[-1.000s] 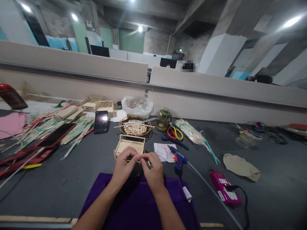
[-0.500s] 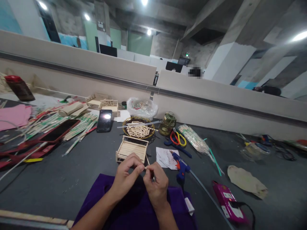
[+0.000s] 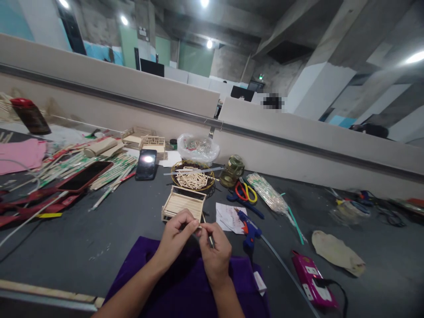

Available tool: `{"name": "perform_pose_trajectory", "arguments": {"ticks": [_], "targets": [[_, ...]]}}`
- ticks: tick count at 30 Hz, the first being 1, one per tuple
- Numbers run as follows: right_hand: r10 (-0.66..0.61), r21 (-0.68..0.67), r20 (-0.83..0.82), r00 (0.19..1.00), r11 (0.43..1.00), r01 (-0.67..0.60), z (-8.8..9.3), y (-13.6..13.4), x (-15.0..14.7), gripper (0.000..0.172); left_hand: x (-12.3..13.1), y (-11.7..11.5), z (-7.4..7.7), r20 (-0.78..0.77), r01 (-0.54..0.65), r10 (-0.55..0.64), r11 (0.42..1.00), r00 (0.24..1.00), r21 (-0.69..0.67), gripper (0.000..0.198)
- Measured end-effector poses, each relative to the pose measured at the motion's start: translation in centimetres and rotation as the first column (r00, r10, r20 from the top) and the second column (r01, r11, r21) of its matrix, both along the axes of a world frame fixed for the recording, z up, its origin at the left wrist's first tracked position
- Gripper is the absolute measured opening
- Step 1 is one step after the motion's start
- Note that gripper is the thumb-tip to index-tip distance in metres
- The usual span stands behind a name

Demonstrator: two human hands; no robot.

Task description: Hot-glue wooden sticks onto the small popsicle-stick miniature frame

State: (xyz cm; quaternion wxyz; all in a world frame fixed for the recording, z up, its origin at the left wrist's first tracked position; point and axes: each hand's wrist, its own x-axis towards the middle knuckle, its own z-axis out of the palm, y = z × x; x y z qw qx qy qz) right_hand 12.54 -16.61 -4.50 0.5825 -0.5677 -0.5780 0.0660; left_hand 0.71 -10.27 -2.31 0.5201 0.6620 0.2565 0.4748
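My left hand (image 3: pixel 179 234) and my right hand (image 3: pixel 215 249) meet at the fingertips, just in front of a small wooden stick frame (image 3: pixel 183 204). A thin wooden stick (image 3: pixel 211 241) runs through my right hand's fingers. Whatever small piece my left fingertips pinch is too tiny and hidden to make out. Behind the frame lies a woven basket (image 3: pixel 212 182) full of short sticks. To the right, a blue glue gun (image 3: pixel 251 230) rests by a creased white paper (image 3: pixel 228 217).
Red-and-yellow-handled scissors (image 3: pixel 246 193) lie near a green glass jar (image 3: pixel 232 170). A phone (image 3: pixel 146 164) and bundles of wrapped sticks (image 3: pixel 114 173) are at left. A magenta device (image 3: pixel 314 280) and a beige cloth (image 3: pixel 338 252) sit at right. A low partition (image 3: pixel 298 152) stands behind.
The view has shifted slightly. My fingertips have come closer together, and the stick in my right hand has changed its angle a little.
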Motion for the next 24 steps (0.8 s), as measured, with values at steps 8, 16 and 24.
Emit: {"name": "perform_pose_trajectory", "arguments": {"ticks": [8,16,24], "targets": [[0.070,-0.053,-0.074,0.995,0.996,-0.074,0.4,-0.3,-0.3,0.013,0.1,0.0,0.0,-0.027,0.006,-0.007,1.000,1.000,-0.008,0.032],[-0.031,-0.008,0.110,0.993,0.999,0.032,-0.4,0.0,-0.3,0.018,0.2,-0.2,-0.2,-0.093,-0.008,0.017,0.995,0.996,0.101,0.033],[0.003,-0.139,-0.111,0.994,0.990,-0.018,-0.2,0.1,-0.4,0.021,0.4,-0.1,-0.4,-0.103,-0.013,0.020,0.998,0.994,0.062,0.037]]}}
